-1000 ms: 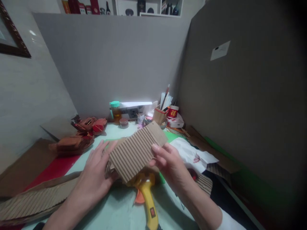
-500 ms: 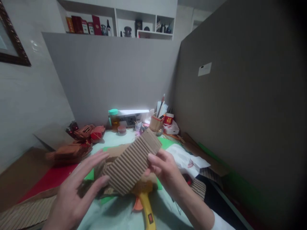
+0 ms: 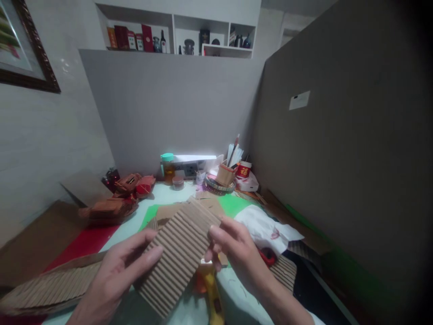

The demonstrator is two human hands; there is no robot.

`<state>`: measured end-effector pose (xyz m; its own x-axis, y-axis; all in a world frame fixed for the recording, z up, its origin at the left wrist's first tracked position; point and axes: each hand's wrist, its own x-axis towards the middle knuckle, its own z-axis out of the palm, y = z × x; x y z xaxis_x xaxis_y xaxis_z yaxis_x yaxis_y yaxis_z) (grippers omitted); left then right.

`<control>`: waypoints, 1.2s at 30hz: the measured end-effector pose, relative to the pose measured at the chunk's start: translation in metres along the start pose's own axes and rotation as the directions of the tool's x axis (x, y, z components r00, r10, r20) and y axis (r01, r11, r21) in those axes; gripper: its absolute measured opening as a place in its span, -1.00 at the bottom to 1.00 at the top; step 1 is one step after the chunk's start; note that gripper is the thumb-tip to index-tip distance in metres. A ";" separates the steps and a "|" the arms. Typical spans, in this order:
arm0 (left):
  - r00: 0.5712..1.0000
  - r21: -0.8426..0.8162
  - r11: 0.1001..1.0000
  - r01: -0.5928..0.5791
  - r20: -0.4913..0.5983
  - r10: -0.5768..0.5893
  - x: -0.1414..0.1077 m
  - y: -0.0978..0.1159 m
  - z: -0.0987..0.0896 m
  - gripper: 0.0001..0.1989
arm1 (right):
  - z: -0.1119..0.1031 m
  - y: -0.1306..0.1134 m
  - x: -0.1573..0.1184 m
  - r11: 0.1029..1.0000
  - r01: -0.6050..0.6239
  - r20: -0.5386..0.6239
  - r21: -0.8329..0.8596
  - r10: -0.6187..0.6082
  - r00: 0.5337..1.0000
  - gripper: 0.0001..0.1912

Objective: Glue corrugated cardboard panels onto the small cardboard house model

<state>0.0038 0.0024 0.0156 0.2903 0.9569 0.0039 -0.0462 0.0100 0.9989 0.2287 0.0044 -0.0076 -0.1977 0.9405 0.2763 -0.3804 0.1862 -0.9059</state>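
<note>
Between my two hands I hold a rectangular piece of corrugated cardboard (image 3: 179,257), its ridged face toward me and tilted. My left hand (image 3: 118,271) pinches its left edge, thumb on the ridges and fingers behind. On the upper right edge, my right hand (image 3: 233,243) grips it with the thumb in front. Below the cardboard lies a yellow-handled tool (image 3: 214,293), probably a glue gun, its front end partly hidden by the cardboard. More brown cardboard (image 3: 165,211) rests behind the held piece on the green sheet (image 3: 237,204).
At left are a long ridged cardboard strip (image 3: 57,282) and dark red-brown items (image 3: 111,208). Crumpled white paper (image 3: 262,225) and red scissor-like handles (image 3: 269,257) lie at right. A green-lidded jar (image 3: 168,169) and a stick holder (image 3: 226,174) stand behind, before grey partitions (image 3: 176,99).
My left hand has closed onto the cardboard's left edge, where it was spread beside it before. The cardboard has come lower and nearer. The whole view has shifted slightly.
</note>
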 end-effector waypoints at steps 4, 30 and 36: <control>0.999 0.019 0.999 -0.036 -0.014 0.037 0.001 -0.002 -0.002 -0.78 | 0.000 0.002 -0.002 0.998 -0.055 0.021 0.006 0.055 0.998 -0.69; 0.956 -0.463 0.837 0.293 0.137 -0.259 -0.016 0.007 0.007 -0.73 | 0.012 -0.004 -0.007 0.952 -0.275 0.333 0.134 0.218 0.918 -0.52; 0.946 -0.325 0.889 0.322 0.078 -0.314 -0.013 0.004 0.007 -0.80 | 0.014 -0.003 -0.013 0.991 -0.122 0.120 -0.060 0.129 0.984 -0.83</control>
<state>0.0067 -0.0123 0.0197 0.3641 0.8797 -0.3060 -0.2586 0.4111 0.8741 0.2196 -0.0125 -0.0038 -0.3515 0.9159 0.1939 -0.2984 0.0867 -0.9505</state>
